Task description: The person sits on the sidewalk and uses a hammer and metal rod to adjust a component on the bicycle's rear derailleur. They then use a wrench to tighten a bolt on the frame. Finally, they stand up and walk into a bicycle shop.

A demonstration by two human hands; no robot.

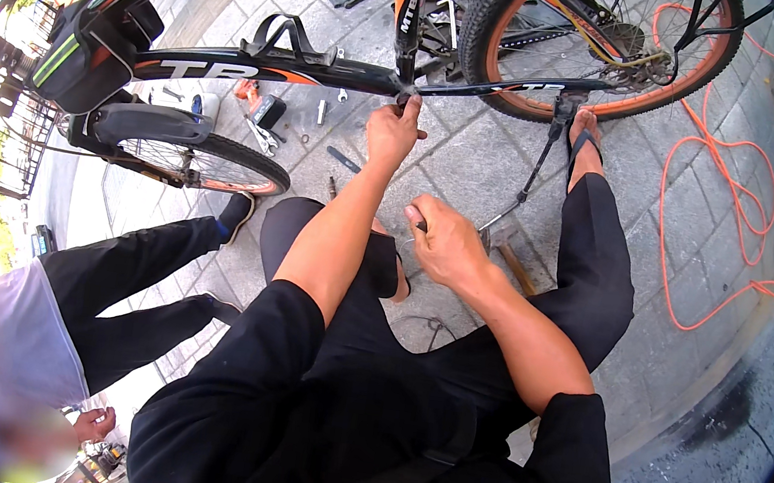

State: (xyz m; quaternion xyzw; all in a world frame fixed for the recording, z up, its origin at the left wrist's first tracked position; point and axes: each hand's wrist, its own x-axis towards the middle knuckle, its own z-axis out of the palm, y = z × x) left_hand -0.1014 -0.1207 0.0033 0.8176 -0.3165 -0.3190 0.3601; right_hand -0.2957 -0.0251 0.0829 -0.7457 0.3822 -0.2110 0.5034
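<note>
A black bicycle frame (234,65) with orange and white markings stands across the ground in front of me. My left hand (394,132) reaches up to the bottom bracket (407,91), its fingers closed against the underside; whatever they pinch is hidden. Closer to my body, my right hand (448,242) is curled round a small dark piece (422,226), of which only an end shows between thumb and fingers. The rear wheel (492,40) with its orange rim is to the right, and the front wheel (241,164) lies to the left.
Wrenches (262,135), a metal socket (321,113) and a dark flat tool (343,159) lie on the paving. A wooden-handled hammer (515,268) rests by my right leg. An orange hose (713,143) coils at right. Another person (14,329) is at lower left.
</note>
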